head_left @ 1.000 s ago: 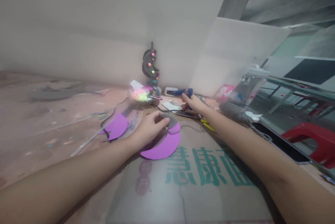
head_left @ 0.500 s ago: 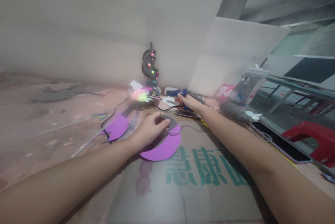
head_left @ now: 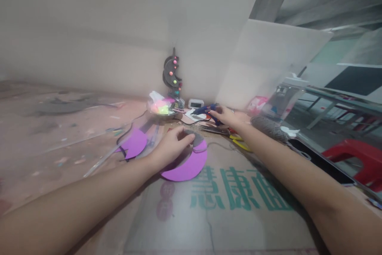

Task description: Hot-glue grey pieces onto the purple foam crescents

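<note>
My left hand [head_left: 174, 143] is closed, thumb and fingers pinching the grey-covered end of a purple crescent-shaped cutout [head_left: 188, 169]. That cutout lies on a cardboard sheet [head_left: 179, 227], and a strand of grey yarn [head_left: 219, 145] trails off it to the right. Farther back, my right hand [head_left: 223, 115] has its fingers on the rear and handle of a blue hot glue gun [head_left: 204, 109], which points left over a piece of white paper [head_left: 192, 116]. Part of the handle is hidden by the fingers. Left of my left hand is another purple cutout [head_left: 135, 143].
A grey crescent ornament with coloured balls [head_left: 171, 72] stands against the wall beside a bowl of bright pieces [head_left: 162, 112]. A white timer [head_left: 196, 104] is behind the gun. Yellow-handled scissors [head_left: 241, 143], a grey yarn ball [head_left: 268, 127], a phone [head_left: 322, 161] and a clear container [head_left: 285, 100] are on the right.
My right hand has shifted slightly right and the glue gun has come down lower, uncovering the white timer. My left hand keeps its pinch on the purple cutout.
</note>
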### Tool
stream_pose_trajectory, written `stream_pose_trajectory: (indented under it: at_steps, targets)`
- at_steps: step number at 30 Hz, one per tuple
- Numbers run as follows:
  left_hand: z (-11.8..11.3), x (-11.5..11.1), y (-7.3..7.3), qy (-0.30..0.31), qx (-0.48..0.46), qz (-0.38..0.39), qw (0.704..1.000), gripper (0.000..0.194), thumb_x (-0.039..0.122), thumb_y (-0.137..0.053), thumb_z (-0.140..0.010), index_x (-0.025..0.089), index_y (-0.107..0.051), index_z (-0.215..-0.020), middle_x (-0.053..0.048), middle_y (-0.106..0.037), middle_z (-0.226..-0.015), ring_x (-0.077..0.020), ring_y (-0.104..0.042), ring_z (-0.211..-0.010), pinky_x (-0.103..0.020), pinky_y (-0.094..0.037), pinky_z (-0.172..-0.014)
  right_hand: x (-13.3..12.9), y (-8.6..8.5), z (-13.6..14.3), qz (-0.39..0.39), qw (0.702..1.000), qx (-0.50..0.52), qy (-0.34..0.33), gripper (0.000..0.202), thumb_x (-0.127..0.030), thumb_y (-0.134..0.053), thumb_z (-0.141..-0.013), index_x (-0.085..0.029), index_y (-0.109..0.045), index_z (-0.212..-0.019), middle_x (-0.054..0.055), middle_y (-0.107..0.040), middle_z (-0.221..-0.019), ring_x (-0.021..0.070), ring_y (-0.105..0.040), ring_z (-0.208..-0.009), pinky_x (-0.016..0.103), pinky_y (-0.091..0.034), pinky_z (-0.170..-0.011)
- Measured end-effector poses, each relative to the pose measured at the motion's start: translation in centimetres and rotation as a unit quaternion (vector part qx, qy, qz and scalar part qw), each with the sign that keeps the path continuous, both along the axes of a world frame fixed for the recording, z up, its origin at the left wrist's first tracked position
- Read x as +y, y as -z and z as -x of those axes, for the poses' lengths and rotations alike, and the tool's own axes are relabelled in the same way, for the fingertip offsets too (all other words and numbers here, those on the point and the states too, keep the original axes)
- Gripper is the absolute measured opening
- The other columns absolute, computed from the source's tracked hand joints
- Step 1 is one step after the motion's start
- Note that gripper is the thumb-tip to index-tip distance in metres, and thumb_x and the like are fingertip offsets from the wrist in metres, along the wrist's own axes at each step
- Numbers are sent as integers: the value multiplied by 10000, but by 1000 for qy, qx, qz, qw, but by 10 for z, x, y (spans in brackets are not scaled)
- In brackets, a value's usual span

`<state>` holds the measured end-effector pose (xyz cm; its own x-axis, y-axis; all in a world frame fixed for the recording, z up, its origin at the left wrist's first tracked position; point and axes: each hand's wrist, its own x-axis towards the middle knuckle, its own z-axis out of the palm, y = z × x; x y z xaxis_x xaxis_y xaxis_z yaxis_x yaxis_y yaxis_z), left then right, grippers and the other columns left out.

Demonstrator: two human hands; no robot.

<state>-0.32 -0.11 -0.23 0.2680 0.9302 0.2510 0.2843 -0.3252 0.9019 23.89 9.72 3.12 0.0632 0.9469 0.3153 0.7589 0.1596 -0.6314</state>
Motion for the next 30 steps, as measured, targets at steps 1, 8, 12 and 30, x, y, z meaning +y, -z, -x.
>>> stream_pose_trajectory:
  at_steps: [1, 8, 12, 30]
  targets:
    - [0, 0, 0, 0, -6, -1, 1000, 225, 398, -559, -813, 177, -561, -770, -3, -632, -724, -164, -584, -691, -269, -412, -645, -5, -2, -2, -17, 1000, 7, 22, 343, -421, -667, -782, -137, -611, -966, 145, -686, -994, 235, -622, -877, 327, -463, -803]
    - [0, 3, 4, 1, -28, -12, 1000, 226, 399, -560, -817, 177, -562, -776, 1, -622, -686, -161, -592, -673, -269, -425, -637, -63, -11, 1, -65, 993, 98, -3, 269, -419, -529, -866, -171, -551, -970, 76, -650, -936, 157, -601, -744, 267, -487, -686]
    - [0, 3, 3, 0, -34, -18, 999, 215, 386, -555, -819, 173, -571, -792, -3, -616, -667, -162, -591, -673, -270, -431, -637, -114, -2, 22, 94, 958, 197, -187, 366, -457, -615, -806, -204, -531, -1057, 88, -613, -1167, 68, -541, -495, 262, -478, -507]
    - [0, 0, 6, 10, 25, -18, 999, 223, 392, -548, -813, 181, -599, -763, -20, -669, -705, -155, -586, -626, -254, -407, -576, -121, 26, 18, 25, 982, 35, -182, 164, -346, -614, -801, -194, -669, -831, 27, -674, -824, 169, -596, -739, 292, -462, -686]
